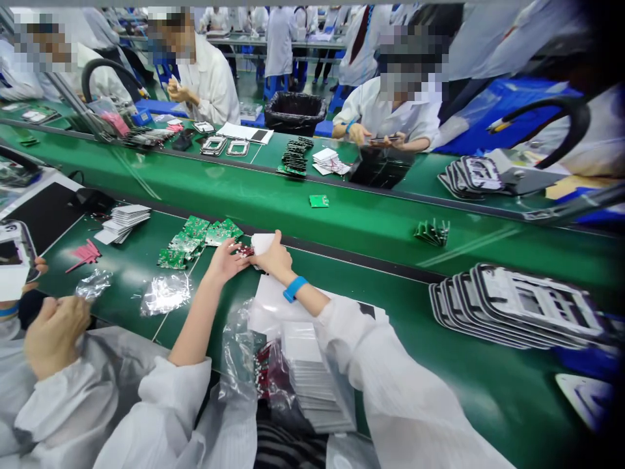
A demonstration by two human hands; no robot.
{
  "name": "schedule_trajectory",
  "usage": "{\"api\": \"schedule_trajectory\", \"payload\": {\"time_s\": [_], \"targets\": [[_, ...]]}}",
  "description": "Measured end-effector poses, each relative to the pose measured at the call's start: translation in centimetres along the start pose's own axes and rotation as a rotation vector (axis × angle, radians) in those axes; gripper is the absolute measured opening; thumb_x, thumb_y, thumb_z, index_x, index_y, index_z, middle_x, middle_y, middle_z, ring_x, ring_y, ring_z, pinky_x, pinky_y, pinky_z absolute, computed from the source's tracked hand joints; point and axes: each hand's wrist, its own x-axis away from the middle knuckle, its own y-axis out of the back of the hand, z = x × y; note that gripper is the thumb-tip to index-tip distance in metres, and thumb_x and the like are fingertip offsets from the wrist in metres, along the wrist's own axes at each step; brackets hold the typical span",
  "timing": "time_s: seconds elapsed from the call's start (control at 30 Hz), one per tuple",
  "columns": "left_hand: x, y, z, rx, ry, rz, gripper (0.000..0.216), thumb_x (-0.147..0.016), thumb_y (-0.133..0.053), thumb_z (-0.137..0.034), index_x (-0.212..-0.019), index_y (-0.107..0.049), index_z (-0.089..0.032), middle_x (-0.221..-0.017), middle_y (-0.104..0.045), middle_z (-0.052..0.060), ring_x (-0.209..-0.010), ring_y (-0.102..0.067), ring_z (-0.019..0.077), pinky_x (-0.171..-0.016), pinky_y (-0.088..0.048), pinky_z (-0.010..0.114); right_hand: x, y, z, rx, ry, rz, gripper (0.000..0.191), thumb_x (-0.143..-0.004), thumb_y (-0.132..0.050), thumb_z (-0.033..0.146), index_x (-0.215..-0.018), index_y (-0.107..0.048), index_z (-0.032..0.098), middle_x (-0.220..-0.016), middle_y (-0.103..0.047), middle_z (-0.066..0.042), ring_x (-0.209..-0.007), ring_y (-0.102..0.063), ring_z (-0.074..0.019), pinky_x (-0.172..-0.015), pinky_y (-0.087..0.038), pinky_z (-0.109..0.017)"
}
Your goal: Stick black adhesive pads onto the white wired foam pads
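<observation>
My right hand [274, 259] grips a small stack of white flat packs [263, 243] with red wires, thumb on top. To its left, my left hand [225, 259] has its fingers around the red wires [245, 251] at the pack ends. Below my hands, white sheets [273, 299] lie on the green bench. A larger stack of white packs [305, 371] sits near my lap, beside more red wires [262, 371] and clear plastic [237, 345]. Just beyond my left hand lie several green circuit boards [195, 229].
A co-worker's hand [57, 332] is close on my left. White packs [124, 221], pink strips [86, 254] and a clear bag [166, 294] lie left. Stacked frames [508, 306] stand right. Across the belt [361, 215], carrying a green board [319, 201], other people work.
</observation>
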Motion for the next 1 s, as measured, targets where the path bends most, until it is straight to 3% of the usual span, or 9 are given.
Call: {"api": "schedule_trajectory", "payload": {"time_s": [0.2, 0.37, 0.5, 0.6, 0.7, 0.8, 0.9, 1.0], "targets": [[3.1, 4.2, 1.8, 0.135, -0.244, -0.289, 0.032, -0.092, -0.055, -0.036, -0.117, -0.057, -0.015, -0.113, -0.062, 0.009, -0.094, -0.063, 0.0194, -0.08, -0.054, 0.039, -0.8, -1.7, 3.0, 0.093, 0.012, -0.002, 0.112, -0.065, -0.075, 0.024, -0.151, -0.006, 0.003, -0.117, -0.06, -0.029, -0.104, -0.063, -0.0348, -0.079, -0.052, -0.045], [5.3, 6.1, 4.0, 0.056, -0.352, -0.401, 0.027, -0.089, -0.057, -0.025, -0.114, -0.054, -0.016, -0.103, -0.064, 0.006, -0.089, -0.064, 0.018, -0.081, -0.053, 0.037, -0.7, -2.4, 3.9, 0.156, -0.046, 0.059, 0.116, -0.07, -0.075, 0.03, -0.151, 0.003, 0.002, -0.125, -0.05, -0.037, -0.108, -0.057, -0.041, -0.072, -0.052, -0.055], [7.4, 6.3, 5.3, -0.103, -0.508, -0.418, 0.034, -0.078, -0.058, -0.015, -0.108, -0.047, -0.025, -0.095, -0.061, -0.001, -0.08, -0.061, 0.0106, -0.08, -0.05, 0.026, -0.5, -1.0, 4.1, 0.191, -0.11, 0.152, 0.127, -0.065, -0.081, 0.044, -0.152, 0.002, 0.006, -0.139, -0.036, -0.039, -0.122, -0.044, -0.0504, -0.079, -0.04, -0.074], [9.9, 5.6, 6.9, -0.323, -0.584, -0.255, 0.024, -0.077, -0.058, -0.018, -0.099, -0.051, -0.025, -0.085, -0.058, -0.003, -0.072, -0.057, 0.0099, -0.071, -0.047, 0.022, 0.9, 2.2, 3.2, 0.171, -0.03, 0.234, 0.127, -0.058, -0.084, 0.053, -0.152, -0.012, 0.006, -0.146, -0.029, -0.037, -0.13, -0.034, -0.0545, -0.09, -0.03, -0.078], [12.7, 4.5, 9.1, -0.62, -0.544, 0.093, 0.013, -0.076, -0.059, -0.016, -0.088, -0.061, -0.021, -0.077, -0.062, 0.0, -0.068, -0.058, 0.0136, -0.067, -0.047, 0.025, 4.3, 6.2, -0.2, 0.112, 0.156, 0.259, 0.093, -0.076, -0.072, 0.049, -0.148, -0.028, 0.011, -0.144, -0.043, -0.027, -0.129, -0.044, -0.0444, -0.099, -0.036, -0.063], [14.6, 3.6, 11.2, -0.867, -0.555, 0.372, 0.021, -0.075, -0.055, -0.009, -0.089, -0.065, -0.021, -0.086, -0.064, 0.003, -0.081, -0.06, 0.0187, -0.077, -0.048, 0.033, 9.2, 8.4, -6.7, 0.055, 0.255, 0.254, 0.063, -0.088, -0.06, 0.043, -0.142, -0.043, 0.017, -0.14, -0.053, -0.016, -0.126, -0.052, -0.0327, -0.102, -0.043, -0.047], [14.9, 3.3, 12.7, -1.03, -0.652, 0.486, 0.03, -0.074, -0.058, -0.009, -0.101, -0.063, -0.022, -0.11, -0.059, 0.009, -0.108, -0.05, 0.0262, -0.097, -0.04, 0.045, 14.6, 7.5, -14.3, -0.219, 0.195, 0.115, 0.047, -0.089, -0.054, 0.051, -0.123, -0.062, 0.02, -0.125, -0.065, -0.013, -0.11, -0.063, -0.0317, -0.092, -0.051, -0.049], [14.3, 3.3, 13.4, -1.135, -0.721, 0.534, 0.049, -0.069, -0.067, -0.015, -0.117, -0.057, -0.021, -0.131, -0.047, 0.014, -0.124, -0.036, 0.0337, -0.105, -0.027, 0.055, 19.7, 4.6, -20.3, -0.445, -0.057, -0.014, 0.048, -0.088, -0.051, 0.056, -0.116, -0.064, 0.019, -0.112, -0.07, -0.014, -0.097, -0.068, -0.0289, -0.082, -0.056, -0.045]]}}
